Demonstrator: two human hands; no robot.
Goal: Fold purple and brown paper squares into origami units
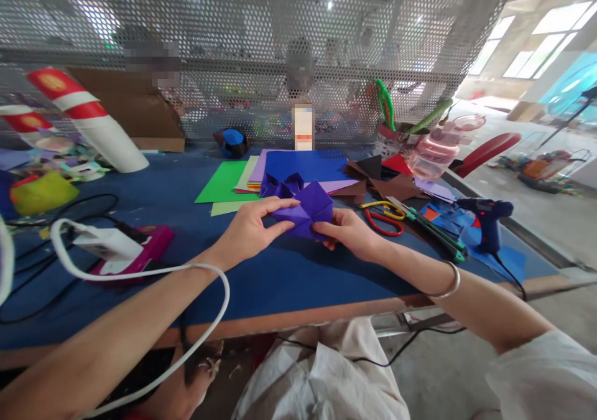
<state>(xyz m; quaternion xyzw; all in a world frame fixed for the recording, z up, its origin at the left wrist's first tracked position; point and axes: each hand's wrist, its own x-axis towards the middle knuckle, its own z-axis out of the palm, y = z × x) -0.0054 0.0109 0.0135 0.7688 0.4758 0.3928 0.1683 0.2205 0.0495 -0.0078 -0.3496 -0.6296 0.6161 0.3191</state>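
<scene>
Between both hands, just above the near part of the blue tabletop (280,289), is a folded sheet of purple paper (308,211) with creases meeting near its middle. My left hand (261,224) pinches its left edge between thumb and fingers. Closed on the lower right side is my right hand (342,233), its thumb on top and the other fingers partly hidden beneath. Right behind the held paper sits another folded purple paper piece (282,185). Farther back lies a stack of coloured sheets with a dark blue sheet (305,163) on top and a green sheet (221,182) sticking out left.
At right lie scissors (385,222), a green utility knife (441,233), brown paper scraps (396,186) and a glue gun (489,221). A magenta power strip (156,246) and a white cable (226,289) are at left. Perforated metal mesh (261,53) stands behind.
</scene>
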